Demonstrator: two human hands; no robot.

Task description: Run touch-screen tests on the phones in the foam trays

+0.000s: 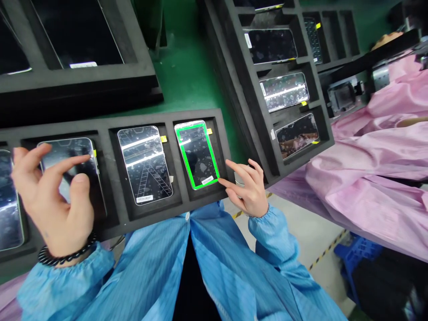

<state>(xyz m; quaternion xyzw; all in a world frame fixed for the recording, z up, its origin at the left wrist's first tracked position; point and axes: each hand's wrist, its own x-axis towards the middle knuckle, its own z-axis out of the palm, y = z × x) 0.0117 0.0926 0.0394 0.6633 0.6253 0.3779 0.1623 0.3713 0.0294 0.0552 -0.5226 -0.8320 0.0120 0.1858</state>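
My left hand [58,196] is over a dark phone [75,154] in a black foam tray [113,178]. Its fingers are apart, holding nothing visible; I cannot tell whether they touch the glass. Another phone [147,167], with a white label and yellow tab, lies in the middle compartment. In the right end compartment sits a phone [197,154] with a bright green frame along its screen edge. Beside its lower right corner is my right hand [249,187], fingers spread and holding nothing, with one fingertip at or very near that corner.
A second foam tray [256,133] at the right holds several phones, one [284,91] reflecting light. Another tray [137,58] with larger dark panels stands at the upper left. The bench top [182,67] is green. A person in a pink garment [377,147] is close on the right.
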